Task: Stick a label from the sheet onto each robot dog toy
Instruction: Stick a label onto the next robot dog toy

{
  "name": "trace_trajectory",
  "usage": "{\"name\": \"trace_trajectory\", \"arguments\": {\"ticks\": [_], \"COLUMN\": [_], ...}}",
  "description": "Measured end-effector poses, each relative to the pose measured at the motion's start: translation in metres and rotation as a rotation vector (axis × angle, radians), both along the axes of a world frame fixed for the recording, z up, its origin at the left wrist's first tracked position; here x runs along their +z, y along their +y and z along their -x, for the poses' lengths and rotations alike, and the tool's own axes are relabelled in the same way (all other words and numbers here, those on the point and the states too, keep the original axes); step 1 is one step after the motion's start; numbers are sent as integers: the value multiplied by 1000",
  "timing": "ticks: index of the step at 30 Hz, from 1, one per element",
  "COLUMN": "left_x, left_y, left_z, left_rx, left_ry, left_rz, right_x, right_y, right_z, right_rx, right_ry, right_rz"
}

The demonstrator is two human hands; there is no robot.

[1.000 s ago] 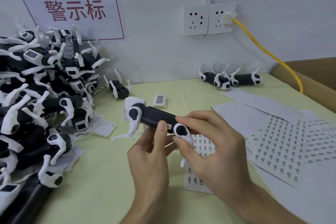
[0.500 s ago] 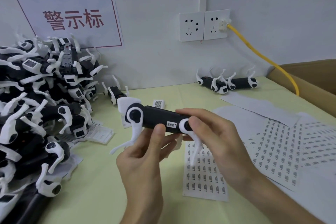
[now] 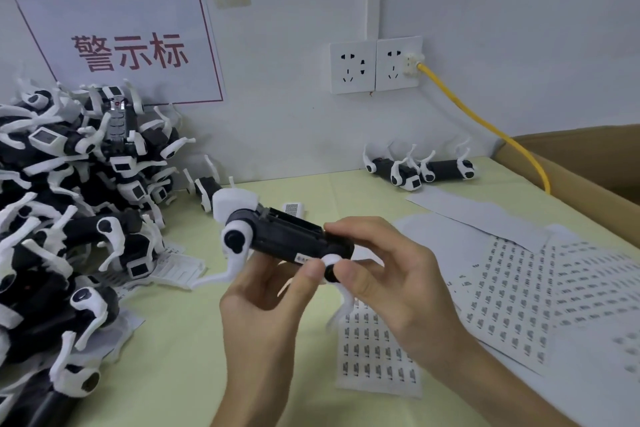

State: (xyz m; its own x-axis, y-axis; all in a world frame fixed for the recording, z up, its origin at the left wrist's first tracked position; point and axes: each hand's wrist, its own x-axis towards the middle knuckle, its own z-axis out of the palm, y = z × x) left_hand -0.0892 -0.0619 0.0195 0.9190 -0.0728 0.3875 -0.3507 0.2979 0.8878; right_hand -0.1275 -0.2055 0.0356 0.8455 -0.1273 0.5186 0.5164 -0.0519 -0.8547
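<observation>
A black plastic robot dog toy with white legs and a white head point(image 3: 277, 236) is held in the air above the pale yellow-green surface point(image 3: 180, 340), lying roughly level with its head toward the left. A small white label point(image 3: 302, 258) sits on the lower edge of its black body, partly covered by the left thumb. The left hand point(image 3: 263, 308) grips the toy from below, thumb pressed against the label area. The right hand point(image 3: 391, 284) clasps the rear end, its fingers curled over the top and its thumb on the white rear hip joint.

Directly under the hands lies a white label sheet printed with rows of small dark labels point(image 3: 379, 360), flat on the surface. More label sheets point(image 3: 540, 291) overlap to the right. At the left, a large pile of black and white robot dog toys point(image 3: 65, 218) is heaped against the wall. Two more toys point(image 3: 415, 170) lie near the back wall, well apart from the pile. Behind them a yellow cable point(image 3: 485, 128) runs from a white wall socket point(image 3: 398, 62) down toward a brown cardboard box point(image 3: 581, 163) at the right edge. A white sign with red characters point(image 3: 124, 48) hangs on the wall above the pile.
</observation>
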Motion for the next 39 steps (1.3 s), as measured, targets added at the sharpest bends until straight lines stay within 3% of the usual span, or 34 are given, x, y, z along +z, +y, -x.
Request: {"name": "trace_trajectory", "arguments": {"ticks": [6,11,13,16,18,19,26,35,37,39], "left_x": [-4,-7,-10,-14,-15,-17,-25,-31,-32,-33], "left_y": [5,7,9,19,20,19,13,12,11,11], "left_z": [-5,-14,-22,-32,-34,-34,-30,-32,-32,-33], "left_rx": [-7,-26,8,88,75,68,15,-42,-39,-35], "left_ry": [5,38,6,-123,-159,-179,-320,-333,-316,-316], "left_rz": [-32,-195,-334,-602,-685,-727,-917,-1046,-1049,-1043], "right_x": [-4,-2,2,12,22,27,34,-3,-4,-4], "right_y": [0,-3,-11,-33,-64,-83,-232,-283,-269,-253], "right_z": [-1,-5,-8,-16,-19,-20,-1,1,-11,-27], "right_rx": [-16,-13,-27,89,101,31,-547,-784,-838,-867], "right_ry": [93,226,321,546,507,453,164,257,298,377], "right_rz": [161,139,-16,-595,-1017,-1121,-1326,-1257,-1138,-884]}}
